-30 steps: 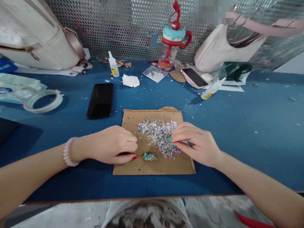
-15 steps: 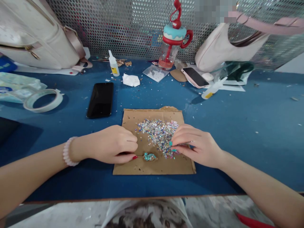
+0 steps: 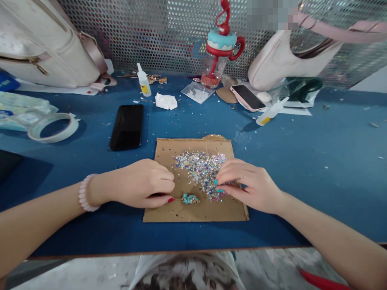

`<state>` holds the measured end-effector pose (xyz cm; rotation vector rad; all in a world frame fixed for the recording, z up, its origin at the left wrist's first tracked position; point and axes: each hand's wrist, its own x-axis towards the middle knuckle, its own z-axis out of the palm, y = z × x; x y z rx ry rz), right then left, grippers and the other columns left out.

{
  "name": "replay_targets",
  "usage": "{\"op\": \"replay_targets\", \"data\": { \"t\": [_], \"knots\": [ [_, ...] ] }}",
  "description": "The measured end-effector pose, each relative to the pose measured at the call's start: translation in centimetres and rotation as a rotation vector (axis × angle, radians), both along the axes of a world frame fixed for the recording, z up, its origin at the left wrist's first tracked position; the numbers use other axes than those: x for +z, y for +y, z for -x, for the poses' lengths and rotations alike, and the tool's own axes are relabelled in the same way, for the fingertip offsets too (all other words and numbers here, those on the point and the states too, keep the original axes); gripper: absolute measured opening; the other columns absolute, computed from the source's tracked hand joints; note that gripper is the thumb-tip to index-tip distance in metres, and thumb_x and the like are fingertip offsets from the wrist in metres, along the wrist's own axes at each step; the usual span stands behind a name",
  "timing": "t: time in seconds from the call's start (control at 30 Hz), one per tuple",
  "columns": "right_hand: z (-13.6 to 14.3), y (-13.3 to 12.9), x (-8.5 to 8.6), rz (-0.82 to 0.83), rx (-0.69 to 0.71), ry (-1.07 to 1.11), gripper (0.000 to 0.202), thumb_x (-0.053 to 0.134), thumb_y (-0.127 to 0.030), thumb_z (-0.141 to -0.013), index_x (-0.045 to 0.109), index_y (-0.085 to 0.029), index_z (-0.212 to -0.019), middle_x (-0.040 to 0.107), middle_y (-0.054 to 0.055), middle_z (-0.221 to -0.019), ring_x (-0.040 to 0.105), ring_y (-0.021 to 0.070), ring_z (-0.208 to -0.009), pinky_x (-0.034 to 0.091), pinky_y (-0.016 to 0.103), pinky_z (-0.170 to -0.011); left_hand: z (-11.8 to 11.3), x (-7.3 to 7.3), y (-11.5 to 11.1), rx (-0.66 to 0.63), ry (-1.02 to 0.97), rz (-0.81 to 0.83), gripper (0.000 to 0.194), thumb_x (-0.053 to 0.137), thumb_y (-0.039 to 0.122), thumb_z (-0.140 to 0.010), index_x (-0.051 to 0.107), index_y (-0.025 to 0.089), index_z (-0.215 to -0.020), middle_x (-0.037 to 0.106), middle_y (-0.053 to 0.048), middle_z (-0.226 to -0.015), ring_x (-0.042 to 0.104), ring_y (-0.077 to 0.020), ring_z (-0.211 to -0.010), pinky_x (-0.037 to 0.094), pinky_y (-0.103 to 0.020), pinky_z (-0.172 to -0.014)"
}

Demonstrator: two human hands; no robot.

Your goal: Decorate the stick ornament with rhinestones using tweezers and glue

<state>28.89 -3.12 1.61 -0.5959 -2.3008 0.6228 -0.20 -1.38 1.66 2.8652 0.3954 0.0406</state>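
My left hand (image 3: 151, 183), fingers curled, pinches the thin stem of a small ornament (image 3: 190, 199) crusted with turquoise and pale stones. The ornament lies low over the cardboard (image 3: 169, 213). On that same board a loose pile of glittering rhinestones (image 3: 199, 167) is spread out. At the pile's right edge my right hand (image 3: 248, 183) is closed around a slim metal tool (image 3: 237, 180), with thumb and fingertips just over the stones. The tool's working tip is hidden among fingers and stones, so I cannot make out what it touches.
A black phone (image 3: 127, 127) and a tape roll (image 3: 53, 128) lie left of the board. Behind stand a glue bottle (image 3: 144, 80) and a red-handled cup (image 3: 214, 60). Another glue bottle (image 3: 269, 114) leans near a pink-cased phone (image 3: 248, 98). Bags line the mesh partition.
The slim tool in my right hand has tilted slightly, so more of its shaft shows. My left hand and the ornament hold nearly still; the whole view shifts slightly.
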Motion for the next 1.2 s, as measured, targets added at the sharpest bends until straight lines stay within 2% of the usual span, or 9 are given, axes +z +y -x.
{"op": "replay_targets", "data": {
  "t": [0.23,0.37,0.87,1.2],
  "knots": [
    [-2.0,0.7,1.7,0.176,0.209,-0.054,0.003,0.065,-0.013,-0.087,0.063,-0.016,-0.085,0.067,0.003,-0.077,0.061,0.0132,-0.077,0.05,0.033,-0.077,0.0,0.0,0.0,0.009,0.01,0.012,0.031,0.041,0.028,-0.097,0.039,0.02,-0.067,0.049,0.001,-0.066,0.044,-0.0135,-0.061,0.028,-0.031,-0.057],
    [-2.3,0.6,2.2,0.168,0.227,-0.094,0.004,0.063,-0.014,-0.088,0.063,-0.015,-0.084,0.066,0.003,-0.075,0.059,0.0133,-0.076,0.048,0.032,-0.077,0.0,0.0,0.1,0.011,0.002,0.015,0.031,0.041,0.027,-0.097,0.04,0.02,-0.066,0.05,0.001,-0.066,0.044,-0.0134,-0.06,0.028,-0.031,-0.057],
    [-2.3,0.2,2.4,0.076,0.258,-0.214,0.006,0.058,-0.017,-0.092,0.061,-0.016,-0.086,0.066,0.001,-0.076,0.058,0.013,-0.079,0.045,0.032,-0.08,0.1,0.2,0.0,0.009,-0.007,0.013,0.03,0.044,0.026,-0.095,0.045,0.019,-0.066,0.051,0.001,-0.065,0.045,-0.0132,-0.059,0.03,-0.03,-0.056],
    [-2.2,0.0,2.3,0.05,0.26,-0.224,0.008,0.055,-0.018,-0.094,0.06,-0.017,-0.087,0.065,0.001,-0.078,0.057,0.0126,-0.08,0.045,0.033,-0.085,0.1,0.0,0.0,0.003,0.01,0.009,0.032,0.041,0.028,-0.097,0.043,0.02,-0.066,0.05,0.001,-0.065,0.045,-0.0134,-0.06,0.029,-0.031,-0.056]
  ]
}}
